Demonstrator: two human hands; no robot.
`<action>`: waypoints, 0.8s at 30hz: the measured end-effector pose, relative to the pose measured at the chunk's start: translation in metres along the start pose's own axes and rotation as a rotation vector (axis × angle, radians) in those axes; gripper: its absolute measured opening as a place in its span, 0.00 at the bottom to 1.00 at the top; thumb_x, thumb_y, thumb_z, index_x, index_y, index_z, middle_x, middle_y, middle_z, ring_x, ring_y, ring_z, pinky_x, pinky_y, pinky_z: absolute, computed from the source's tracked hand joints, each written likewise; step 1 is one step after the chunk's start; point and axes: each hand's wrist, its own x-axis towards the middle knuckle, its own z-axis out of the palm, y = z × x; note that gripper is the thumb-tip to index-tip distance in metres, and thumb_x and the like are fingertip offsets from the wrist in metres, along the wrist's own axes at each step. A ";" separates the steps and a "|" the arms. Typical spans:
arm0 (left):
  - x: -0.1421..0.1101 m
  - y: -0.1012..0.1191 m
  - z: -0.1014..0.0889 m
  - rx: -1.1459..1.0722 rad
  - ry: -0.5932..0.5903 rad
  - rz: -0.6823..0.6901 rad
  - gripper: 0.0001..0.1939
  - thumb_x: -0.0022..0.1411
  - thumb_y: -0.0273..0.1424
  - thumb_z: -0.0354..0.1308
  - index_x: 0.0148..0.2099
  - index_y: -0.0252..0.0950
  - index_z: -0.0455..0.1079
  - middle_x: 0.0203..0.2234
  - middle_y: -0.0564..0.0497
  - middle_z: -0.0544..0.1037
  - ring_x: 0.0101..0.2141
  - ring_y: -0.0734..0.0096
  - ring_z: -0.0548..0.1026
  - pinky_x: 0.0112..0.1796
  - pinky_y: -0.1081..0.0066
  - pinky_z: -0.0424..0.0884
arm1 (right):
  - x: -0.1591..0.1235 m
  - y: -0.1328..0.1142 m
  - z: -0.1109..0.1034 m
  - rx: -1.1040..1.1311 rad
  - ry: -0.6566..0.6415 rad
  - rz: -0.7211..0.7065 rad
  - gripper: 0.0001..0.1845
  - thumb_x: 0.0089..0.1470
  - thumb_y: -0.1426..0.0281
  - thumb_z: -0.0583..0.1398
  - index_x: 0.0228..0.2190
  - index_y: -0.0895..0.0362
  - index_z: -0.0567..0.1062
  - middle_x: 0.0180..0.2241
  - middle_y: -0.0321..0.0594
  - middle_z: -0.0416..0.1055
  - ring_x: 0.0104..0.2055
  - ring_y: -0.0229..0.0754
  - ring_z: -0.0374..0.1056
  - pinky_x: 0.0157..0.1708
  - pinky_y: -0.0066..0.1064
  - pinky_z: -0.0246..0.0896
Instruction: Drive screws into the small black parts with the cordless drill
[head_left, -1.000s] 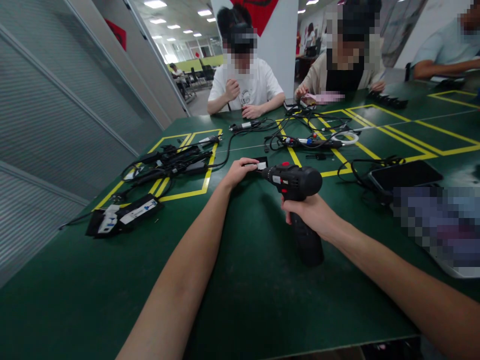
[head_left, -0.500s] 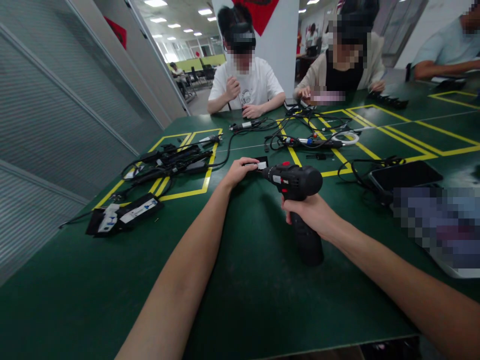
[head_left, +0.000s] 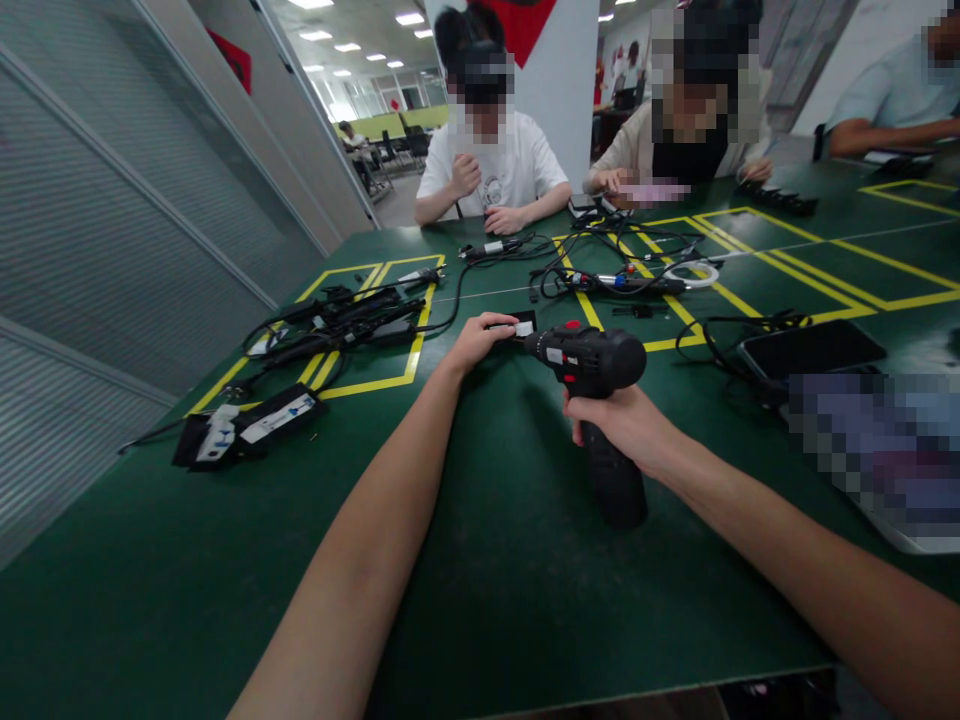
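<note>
A black cordless drill (head_left: 600, 358) with red buttons is gripped by the handle in my right hand (head_left: 619, 418). Its chuck points forward and left, and the battery base hangs low over the green table. At the drill's nose lies a small flat black piece with a white label (head_left: 525, 328). My left hand (head_left: 480, 340) presses and steadies this piece with its fingers close together, right beside the chuck. The drill tip is mostly hidden between the fingers and the piece, so I cannot tell whether it touches.
Black cables and devices (head_left: 337, 325) lie on the left, with labelled black pouches (head_left: 277, 415) nearer. Soldering-iron-like tools and cables (head_left: 630, 285) lie ahead. A dark phone (head_left: 814, 350) and a blurred-out screen (head_left: 885, 450) are at right. Across the table (head_left: 487, 600) sit several people.
Both hands, the drill and the labelled piece stay almost still. Across the table, a person in a beige top shifts slightly.
</note>
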 end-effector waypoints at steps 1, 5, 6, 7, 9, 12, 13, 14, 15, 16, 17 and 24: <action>0.000 0.000 0.000 0.004 0.003 -0.004 0.18 0.51 0.37 0.62 0.44 0.38 0.78 0.45 0.47 0.78 0.48 0.60 0.73 0.55 0.61 0.63 | 0.000 0.001 0.000 0.002 -0.002 -0.003 0.04 0.43 0.74 0.61 0.26 0.58 0.72 0.22 0.36 0.70 0.21 0.37 0.66 0.23 0.30 0.61; 0.000 0.001 0.000 0.030 0.006 -0.009 0.18 0.51 0.37 0.62 0.44 0.39 0.78 0.46 0.48 0.78 0.48 0.60 0.72 0.56 0.61 0.63 | 0.001 0.005 -0.001 0.016 -0.017 -0.040 0.04 0.43 0.73 0.62 0.27 0.58 0.73 0.22 0.36 0.70 0.21 0.37 0.66 0.23 0.30 0.61; 0.000 0.001 0.000 0.035 0.005 -0.006 0.18 0.51 0.37 0.62 0.44 0.39 0.78 0.46 0.48 0.78 0.48 0.60 0.72 0.56 0.61 0.63 | 0.002 0.005 -0.002 0.017 -0.018 -0.046 0.04 0.43 0.73 0.62 0.27 0.58 0.73 0.22 0.36 0.70 0.21 0.37 0.66 0.23 0.30 0.61; 0.000 0.001 -0.001 0.035 0.003 -0.001 0.18 0.51 0.37 0.62 0.44 0.39 0.78 0.46 0.48 0.78 0.48 0.60 0.72 0.56 0.61 0.63 | 0.002 0.005 -0.002 0.017 -0.018 -0.050 0.04 0.43 0.73 0.62 0.27 0.58 0.73 0.23 0.36 0.70 0.21 0.37 0.66 0.23 0.30 0.61; 0.000 0.001 -0.001 0.031 -0.003 0.011 0.17 0.51 0.37 0.62 0.44 0.38 0.78 0.46 0.48 0.78 0.48 0.60 0.72 0.56 0.61 0.63 | 0.001 0.005 -0.002 0.015 -0.023 -0.052 0.04 0.44 0.73 0.62 0.27 0.58 0.73 0.23 0.36 0.70 0.21 0.37 0.66 0.23 0.30 0.61; 0.000 0.000 -0.001 0.029 -0.008 0.008 0.17 0.52 0.37 0.62 0.45 0.39 0.78 0.46 0.48 0.78 0.49 0.59 0.72 0.56 0.60 0.63 | 0.001 0.004 -0.001 0.011 -0.021 -0.043 0.04 0.44 0.73 0.61 0.27 0.58 0.73 0.23 0.36 0.70 0.21 0.37 0.66 0.23 0.30 0.61; 0.000 0.000 -0.001 0.032 -0.008 0.003 0.17 0.52 0.37 0.62 0.45 0.39 0.78 0.46 0.48 0.78 0.49 0.59 0.72 0.56 0.60 0.63 | 0.001 0.004 -0.001 0.013 -0.012 -0.038 0.04 0.43 0.73 0.62 0.27 0.58 0.73 0.23 0.36 0.70 0.21 0.36 0.66 0.23 0.30 0.61; 0.000 0.000 -0.001 0.035 -0.007 -0.003 0.17 0.51 0.37 0.62 0.45 0.39 0.78 0.46 0.48 0.78 0.49 0.59 0.72 0.56 0.60 0.63 | 0.001 0.004 0.000 0.015 -0.003 -0.033 0.04 0.43 0.73 0.62 0.27 0.58 0.73 0.23 0.36 0.70 0.20 0.36 0.66 0.23 0.30 0.61; 0.001 0.000 -0.001 0.037 -0.006 -0.006 0.17 0.51 0.37 0.62 0.45 0.39 0.78 0.46 0.48 0.78 0.49 0.59 0.72 0.56 0.60 0.63 | 0.001 0.004 0.000 0.019 0.004 -0.031 0.04 0.43 0.73 0.62 0.26 0.58 0.72 0.23 0.36 0.70 0.20 0.36 0.65 0.23 0.30 0.61; 0.001 0.000 -0.001 0.037 -0.005 -0.008 0.17 0.51 0.37 0.62 0.45 0.39 0.78 0.47 0.48 0.78 0.49 0.59 0.72 0.56 0.60 0.63 | 0.001 0.004 0.000 0.023 0.006 -0.032 0.04 0.42 0.73 0.62 0.27 0.58 0.72 0.23 0.35 0.70 0.20 0.36 0.65 0.23 0.30 0.61; 0.001 0.000 -0.001 0.035 -0.005 -0.008 0.17 0.51 0.37 0.62 0.45 0.39 0.78 0.47 0.48 0.78 0.49 0.59 0.72 0.56 0.61 0.63 | 0.001 0.003 0.000 0.025 0.005 -0.032 0.05 0.42 0.73 0.62 0.27 0.58 0.72 0.23 0.35 0.70 0.20 0.36 0.65 0.23 0.30 0.61; 0.001 -0.003 -0.001 0.010 -0.003 0.022 0.17 0.51 0.37 0.62 0.44 0.39 0.78 0.46 0.47 0.78 0.48 0.59 0.73 0.55 0.60 0.64 | 0.000 0.001 -0.001 0.022 -0.005 -0.031 0.04 0.42 0.73 0.62 0.26 0.58 0.73 0.23 0.35 0.69 0.20 0.36 0.65 0.23 0.31 0.60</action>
